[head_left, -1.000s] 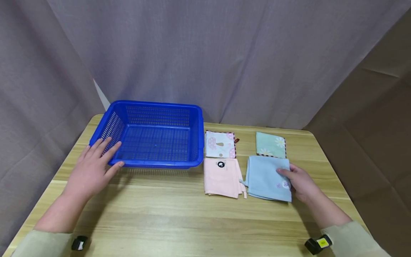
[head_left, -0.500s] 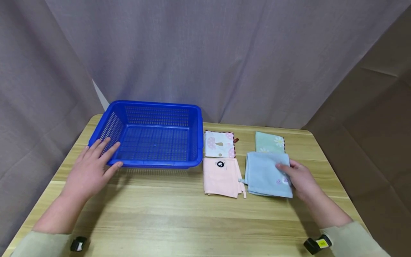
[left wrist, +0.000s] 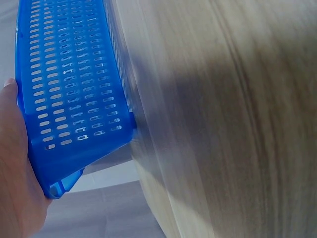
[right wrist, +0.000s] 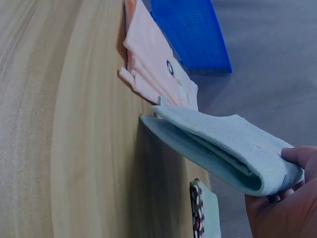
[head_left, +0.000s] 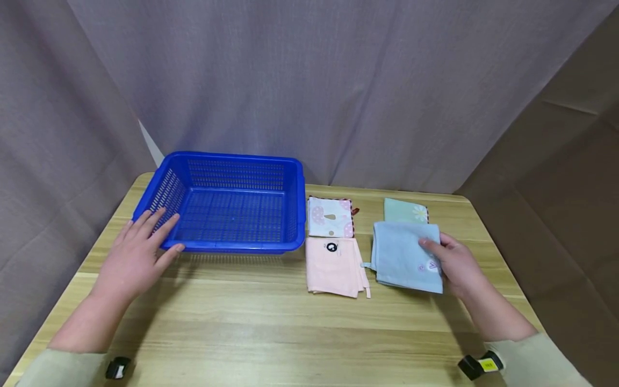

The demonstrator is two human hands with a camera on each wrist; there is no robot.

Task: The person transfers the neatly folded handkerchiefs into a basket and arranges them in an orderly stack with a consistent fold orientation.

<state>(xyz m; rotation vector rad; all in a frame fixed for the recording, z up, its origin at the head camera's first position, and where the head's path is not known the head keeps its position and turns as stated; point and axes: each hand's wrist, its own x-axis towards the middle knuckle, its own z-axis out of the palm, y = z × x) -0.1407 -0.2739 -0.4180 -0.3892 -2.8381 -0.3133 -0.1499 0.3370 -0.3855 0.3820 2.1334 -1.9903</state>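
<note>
A folded light blue towel (head_left: 403,252) is pinched at its right edge by my right hand (head_left: 456,263), thumb on top and fingers underneath. In the right wrist view the towel (right wrist: 223,144) hangs above the table, its layers parted. It covers the near part of a folded green towel (head_left: 405,210) with white daisies. My left hand (head_left: 135,255) rests with spread fingers on the near left corner of a blue plastic basket (head_left: 242,247). The left wrist view shows that hand against the slotted basket wall (left wrist: 74,89).
Left of the blue towel lies a folded pink towel (head_left: 333,269) with a black round mark. Behind it sits a white towel (head_left: 330,217) with pink mushroom shapes and a checked edge. All stand on a wooden table (head_left: 251,333), with a grey curtain (head_left: 290,80) behind.
My right hand has raised the blue towel off the table and shifted it slightly away from me, covering more of the green towel. The left hand and basket stay put.
</note>
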